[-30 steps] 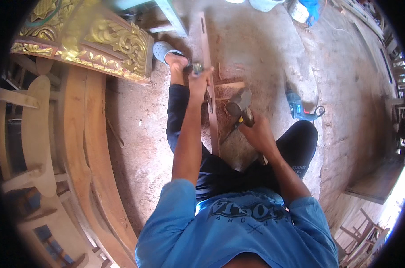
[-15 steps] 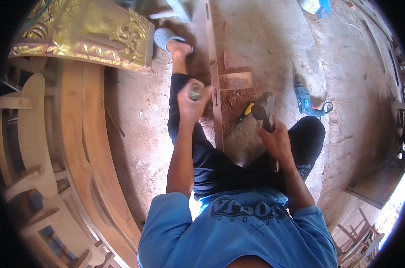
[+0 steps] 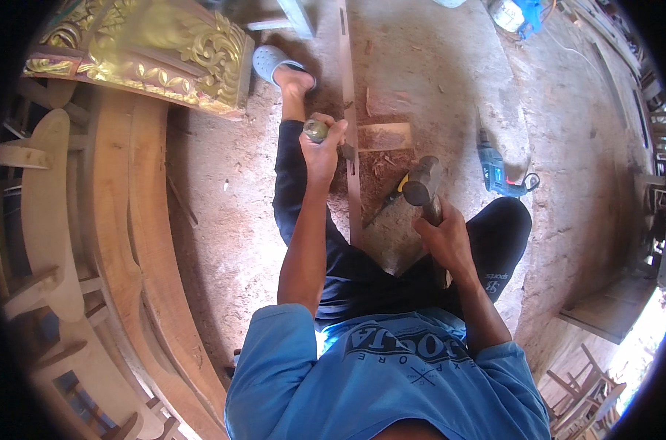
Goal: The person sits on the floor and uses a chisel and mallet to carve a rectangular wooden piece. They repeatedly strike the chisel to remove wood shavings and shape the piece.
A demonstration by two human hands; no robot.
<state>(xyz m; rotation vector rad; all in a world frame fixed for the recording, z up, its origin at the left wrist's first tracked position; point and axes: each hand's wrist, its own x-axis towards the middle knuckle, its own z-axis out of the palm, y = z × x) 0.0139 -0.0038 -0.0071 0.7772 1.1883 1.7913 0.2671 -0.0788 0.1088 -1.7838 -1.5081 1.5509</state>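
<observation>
Head view: your left hand (image 3: 322, 150), fingers wrapped round a round-butted chisel (image 3: 316, 131), has shifted forward along the narrow, straight-edged, slotted wooden strip (image 3: 355, 202) between your legs. Your right hand (image 3: 447, 236) grips a blunt, scuffed metal hammer (image 3: 422, 183), farther from the strip than a second ago, so no blow seems to be landing. Reddish, crumbly shavings (image 3: 380, 164) litter rough ground.

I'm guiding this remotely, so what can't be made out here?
All in the head view:
Handled tool: grip wrapped by the left hand.
Hammer: grip partly behind the right hand.
Slotted wooden strip: far end cut off by the upper edge.
Yellow-marked tool: partly behind the hammer.
</observation>
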